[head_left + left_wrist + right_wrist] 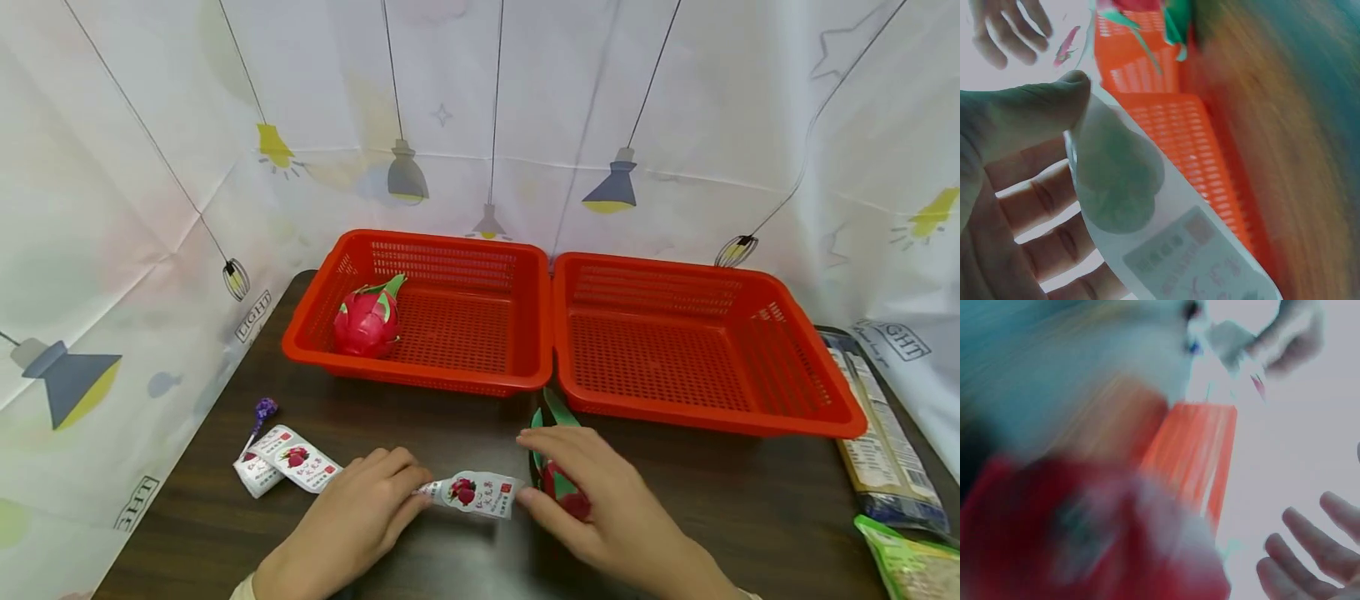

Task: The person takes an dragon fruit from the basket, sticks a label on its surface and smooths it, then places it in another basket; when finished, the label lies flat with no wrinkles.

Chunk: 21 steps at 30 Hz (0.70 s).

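Left wrist, unlike head, shows label strip's (1124, 172) back.

You have a white label strip (480, 493), printed with red fruit, running from its curled end on the worktop (420, 417) through your left hand (367, 512)'s pinch. Your red, green-leaved dragon fruit (564, 490) lies partly hidden by your right hand (607, 500).

Head view: from above the near side of the table (750, 492), facing forward and down, taking in its left and right edges. Left wrist view: close to the label strip (1141, 212), facing along it to red basketwork (1172, 144). Right wrist view: close upon the blurred dragon fruit (1091, 544). Both wrist views share the basketwork; each includes the opposite hand, right hand (1013, 28) and left hand (1294, 340) respectively.
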### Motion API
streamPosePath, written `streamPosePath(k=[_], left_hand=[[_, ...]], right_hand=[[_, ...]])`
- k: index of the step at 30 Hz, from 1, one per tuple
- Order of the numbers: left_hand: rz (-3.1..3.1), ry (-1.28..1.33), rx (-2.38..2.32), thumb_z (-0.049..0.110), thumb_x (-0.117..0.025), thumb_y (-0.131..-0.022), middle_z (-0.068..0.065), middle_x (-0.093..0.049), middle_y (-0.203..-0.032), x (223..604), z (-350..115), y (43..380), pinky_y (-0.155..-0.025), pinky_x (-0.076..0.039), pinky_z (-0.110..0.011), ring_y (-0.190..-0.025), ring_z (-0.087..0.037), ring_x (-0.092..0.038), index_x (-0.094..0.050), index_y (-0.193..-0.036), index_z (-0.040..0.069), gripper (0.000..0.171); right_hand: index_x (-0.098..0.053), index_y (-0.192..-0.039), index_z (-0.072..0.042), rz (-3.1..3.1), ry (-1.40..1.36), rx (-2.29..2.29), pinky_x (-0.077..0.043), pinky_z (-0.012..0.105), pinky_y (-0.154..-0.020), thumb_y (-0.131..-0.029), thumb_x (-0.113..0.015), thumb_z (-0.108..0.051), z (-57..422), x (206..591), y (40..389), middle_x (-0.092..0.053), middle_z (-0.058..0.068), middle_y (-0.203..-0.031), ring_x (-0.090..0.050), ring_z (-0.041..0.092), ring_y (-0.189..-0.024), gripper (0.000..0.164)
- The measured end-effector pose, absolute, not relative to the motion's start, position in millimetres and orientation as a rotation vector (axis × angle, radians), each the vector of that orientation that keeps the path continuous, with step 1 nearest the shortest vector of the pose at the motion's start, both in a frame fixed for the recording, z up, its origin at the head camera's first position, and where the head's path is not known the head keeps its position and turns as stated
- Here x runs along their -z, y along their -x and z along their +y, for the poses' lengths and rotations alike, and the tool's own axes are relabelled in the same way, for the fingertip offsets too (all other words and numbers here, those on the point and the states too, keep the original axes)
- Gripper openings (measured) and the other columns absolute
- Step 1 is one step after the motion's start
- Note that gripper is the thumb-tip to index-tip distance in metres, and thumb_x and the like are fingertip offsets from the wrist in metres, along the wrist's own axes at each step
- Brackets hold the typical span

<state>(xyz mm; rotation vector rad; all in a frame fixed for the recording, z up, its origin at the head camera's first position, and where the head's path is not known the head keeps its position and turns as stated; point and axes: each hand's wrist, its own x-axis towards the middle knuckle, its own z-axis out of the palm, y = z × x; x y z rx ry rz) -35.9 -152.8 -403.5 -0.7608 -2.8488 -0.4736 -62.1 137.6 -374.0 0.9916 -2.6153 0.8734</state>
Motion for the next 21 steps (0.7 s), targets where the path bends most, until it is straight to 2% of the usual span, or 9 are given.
streamPosePath(k=[2,4,7,9,12,16,19,21], left_hand=[[-2.802,0.811,0.504,0.029,-0.073,-0.094,0.012,-0.066,-0.1,400.2,-150.3,34.5,-0.081,-0.055,-0.029,-0.09,-0.006,-0.059,-0.074,-0.108,0.022,0.015],[-2.785,0.84,0.526,0.028,-0.071,-0.095,0.012,-0.066,-0.102,398.0,-148.5,33.3,-0.082,-0.056,-0.029,-0.092,-0.007,-0.06,-0.074,-0.109,0.021,0.015],[-2.789,0.85,0.554,0.027,-0.071,-0.096,0.012,-0.067,-0.105,397.2,-147.7,32.2,-0.084,-0.056,-0.03,-0.094,-0.007,-0.061,-0.074,-0.109,0.021,0.015],[-2.8,0.846,0.578,0.027,-0.071,-0.096,0.012,-0.067,-0.106,397.5,-148.5,31.8,-0.084,-0.056,-0.03,-0.095,-0.006,-0.061,-0.074,-0.11,0.021,0.015],[-2.855,0.84,0.673,0.034,-0.068,-0.098,0.013,-0.066,-0.109,396.4,-151.6,31.8,-0.087,-0.056,-0.03,-0.098,-0.006,-0.06,-0.073,-0.114,0.022,0.021],[-2.986,0.827,0.946,0.051,-0.057,-0.101,0.015,-0.062,-0.127,391.7,-162.4,36.1,-0.098,-0.054,-0.036,-0.115,-0.008,-0.056,-0.067,-0.129,0.023,0.04],[-3.008,0.898,1.127,0.048,-0.052,-0.104,0.012,-0.061,-0.136,390.1,-171.9,45.0,-0.102,-0.052,-0.037,-0.122,-0.012,-0.053,-0.064,-0.135,0.022,0.042],[-3.01,0.977,1.225,0.04,-0.052,-0.106,0.011,-0.065,-0.13,390.9,-176.3,52.0,-0.098,-0.053,-0.034,-0.117,-0.011,-0.054,-0.066,-0.132,0.021,0.035]], right_hand=[[-0.06,-0.138,-0.027,-2.674,-1.116,-0.855,-0.058,0.031,-0.086,-0.097,-0.07,-0.032,123.9,372.7,66.1,-0.067,-0.01,-0.128,-0.062,0.007,-0.111,0.042],[-0.062,-0.136,-0.025,-2.77,-1.187,-0.878,-0.056,0.026,-0.073,-0.101,-0.063,-0.035,112.6,373.4,69.7,-0.071,-0.013,-0.109,-0.062,0.002,-0.09,0.036],[-0.065,-0.131,-0.022,-2.854,-1.238,-1.014,-0.044,0.016,-0.055,-0.103,-0.06,-0.031,101.7,376.8,74.1,-0.062,-0.017,-0.079,-0.046,-0.007,-0.062,0.029],[-0.067,-0.125,-0.021,-2.838,-1.265,-1.142,-0.038,0.015,-0.048,-0.103,-0.061,-0.026,97.2,379.6,76.0,-0.052,-0.017,-0.069,-0.035,-0.008,-0.053,0.023],[-0.069,-0.117,-0.02,-2.785,-1.303,-1.279,-0.039,0.014,-0.048,-0.102,-0.062,-0.022,93.7,382.5,77.0,-0.056,-0.016,-0.072,-0.036,-0.01,-0.054,0.016],[-0.07,-0.113,-0.019,-2.762,-1.373,-1.356,-0.046,0.015,-0.055,-0.104,-0.06,-0.022,91.9,384.3,76.2,-0.069,-0.011,-0.087,-0.045,-0.009,-0.062,0.014],[-0.07,-0.112,-0.018,-2.731,-1.46,-1.343,-0.05,0.014,-0.063,-0.104,-0.059,-0.021,90.4,385.7,74.2,-0.073,-0.01,-0.094,-0.053,-0.009,-0.07,0.014],[-0.069,-0.111,-0.018,-2.693,-1.521,-1.329,-0.051,0.013,-0.068,-0.105,-0.058,-0.019,88.7,387.1,72.6,-0.073,-0.009,-0.095,-0.056,-0.008,-0.076,0.013]])
